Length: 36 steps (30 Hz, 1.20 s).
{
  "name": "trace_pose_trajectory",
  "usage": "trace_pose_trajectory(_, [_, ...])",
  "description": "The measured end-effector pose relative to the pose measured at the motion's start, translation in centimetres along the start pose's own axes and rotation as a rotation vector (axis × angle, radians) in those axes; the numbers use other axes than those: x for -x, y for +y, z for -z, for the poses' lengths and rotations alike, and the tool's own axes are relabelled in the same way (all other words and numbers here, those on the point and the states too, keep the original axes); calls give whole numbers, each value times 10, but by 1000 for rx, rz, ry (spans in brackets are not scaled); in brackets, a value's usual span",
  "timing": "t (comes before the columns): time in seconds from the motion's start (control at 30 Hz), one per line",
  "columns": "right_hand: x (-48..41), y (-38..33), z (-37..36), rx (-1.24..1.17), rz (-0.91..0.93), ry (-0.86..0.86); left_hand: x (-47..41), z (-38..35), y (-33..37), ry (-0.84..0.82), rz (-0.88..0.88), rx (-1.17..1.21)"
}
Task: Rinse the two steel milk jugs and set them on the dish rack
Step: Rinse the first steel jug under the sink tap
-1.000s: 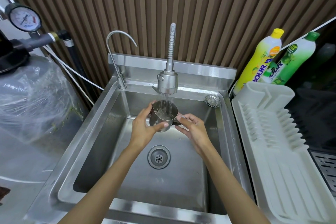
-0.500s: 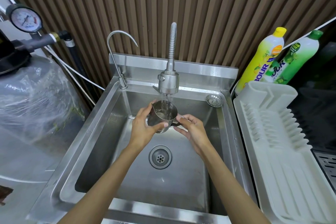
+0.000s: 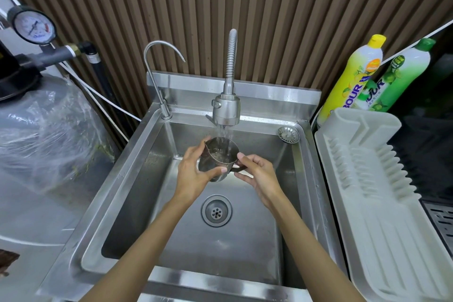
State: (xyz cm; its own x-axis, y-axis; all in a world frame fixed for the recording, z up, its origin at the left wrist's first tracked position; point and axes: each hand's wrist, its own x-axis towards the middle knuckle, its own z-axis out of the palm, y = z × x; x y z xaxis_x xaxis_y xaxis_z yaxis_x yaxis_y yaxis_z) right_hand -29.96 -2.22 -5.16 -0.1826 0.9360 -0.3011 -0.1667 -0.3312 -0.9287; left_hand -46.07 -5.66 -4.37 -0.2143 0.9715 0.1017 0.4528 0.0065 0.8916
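Wall: brown vertical slats (image 3: pixel 269 19) behind the sink, lit evenly.
Sink: steel basin (image 3: pixel 137 203) with a round drain (image 3: pixel 216 211) in its floor.
Left side: grey tank under clear plastic wrap (image 3: pixel 44 135), pressure gauge (image 3: pixel 33 27) above it.
Right side: two detergent bottles, yellow (image 3: pixel 353 81) and green (image 3: pixel 402 73), leaning against the wall.
Far right: dark surface (image 3: pixel 426 130) with a perforated metal grille (image 3: pixel 441 220).

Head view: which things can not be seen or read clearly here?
- Second jug: not in view; only one jug shows.
- Jug handle: mostly covered by the right hand.
- Jug's left side: behind the left hand.
- Rack: cut off by the right and bottom edges.
- Gauge reading: too small.
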Motion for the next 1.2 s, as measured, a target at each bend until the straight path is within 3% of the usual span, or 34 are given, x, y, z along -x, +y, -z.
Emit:
trace_pose_trajectory(0.57, [3,-10,0,210,-42,43,9,-3,-2,19,38,-29])
trace_pose_trajectory(0.87, [-4,-30,-6,474,25,199,4,-8,0,-42,126,38])
trace_pose_trajectory(1.2, [-6,-30,-5,476,34,255,1,-12,-1,-82,155,119])
